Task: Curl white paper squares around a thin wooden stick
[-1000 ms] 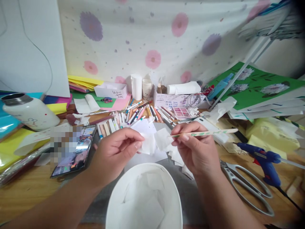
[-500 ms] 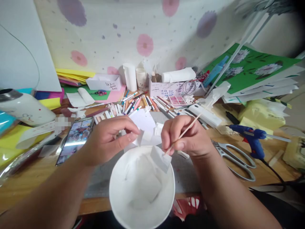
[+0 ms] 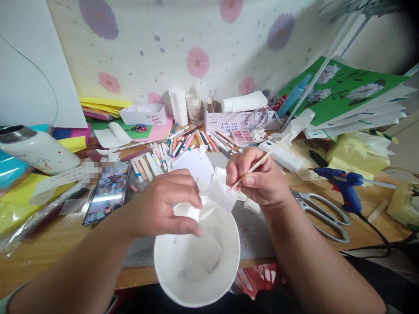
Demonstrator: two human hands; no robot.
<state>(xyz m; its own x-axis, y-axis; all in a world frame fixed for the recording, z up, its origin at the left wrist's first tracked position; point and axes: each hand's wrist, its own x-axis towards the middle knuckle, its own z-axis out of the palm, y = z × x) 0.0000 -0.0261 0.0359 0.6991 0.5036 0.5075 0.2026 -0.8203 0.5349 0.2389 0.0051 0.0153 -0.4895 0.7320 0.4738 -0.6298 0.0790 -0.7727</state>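
1 paper square (image 3: 222,199) at tip of stick (image 3: 262,162), just beside right grip (image 3: 262,183)

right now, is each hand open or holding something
Left hand: open, apparently holding nothing.
Right hand: closed on a thin pale wooden stick, white paper square at its tip.

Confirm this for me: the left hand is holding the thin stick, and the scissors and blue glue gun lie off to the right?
Wrong hand: the head view shows the right hand holding the thin stick. The scissors and blue glue gun lie off to the right.
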